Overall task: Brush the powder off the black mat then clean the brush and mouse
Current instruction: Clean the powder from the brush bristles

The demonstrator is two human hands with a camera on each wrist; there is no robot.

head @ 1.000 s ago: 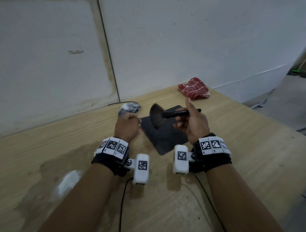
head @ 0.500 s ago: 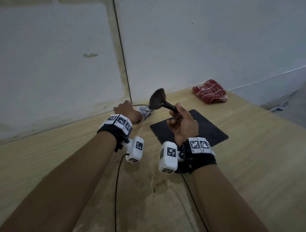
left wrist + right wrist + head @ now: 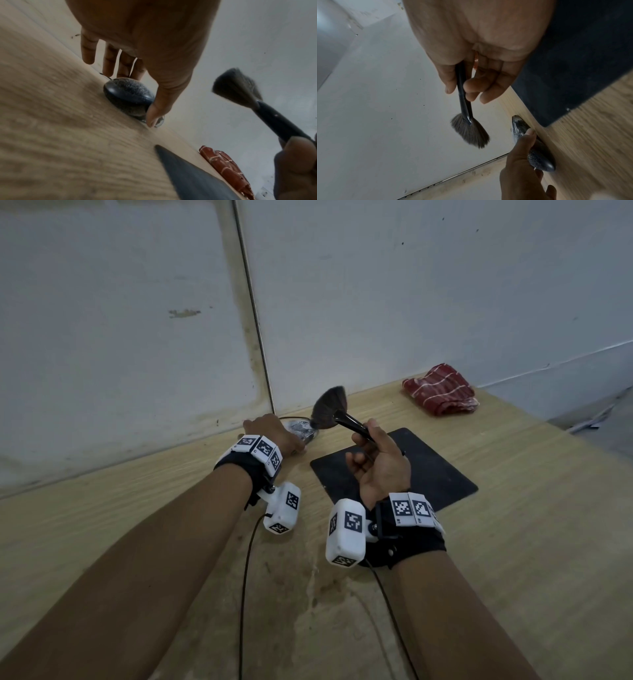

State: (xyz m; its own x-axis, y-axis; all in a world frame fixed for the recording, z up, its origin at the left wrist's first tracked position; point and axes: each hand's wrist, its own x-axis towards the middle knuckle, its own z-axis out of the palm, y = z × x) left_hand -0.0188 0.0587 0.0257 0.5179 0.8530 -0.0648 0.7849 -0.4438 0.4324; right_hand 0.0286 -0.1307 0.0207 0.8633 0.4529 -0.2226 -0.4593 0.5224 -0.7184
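A black mouse (image 3: 303, 429) dusted with pale powder lies by the wall, left of the black mat (image 3: 421, 474). My left hand (image 3: 274, 431) grips it, thumb (image 3: 158, 106) on its near side and fingers (image 3: 109, 63) over its far side. My right hand (image 3: 380, 467) holds the black-handled fan brush (image 3: 330, 409) in the air, bristles just above and right of the mouse (image 3: 534, 147), not touching it. The right wrist view shows the brush (image 3: 469, 129) pinched between thumb and fingers, with the mat (image 3: 573, 60) behind.
A folded red striped cloth (image 3: 440, 390) lies at the table's back right corner, near the wall (image 3: 376, 302). A pale powder smear (image 3: 308, 594) marks the wooden table (image 3: 531, 542) in front of me. The table's right edge drops off beyond the cloth.
My left hand went from the mat's left edge forward to the mouse and took hold of it. My right hand lifted the brush off the mat and swung its bristles towards the mouse.
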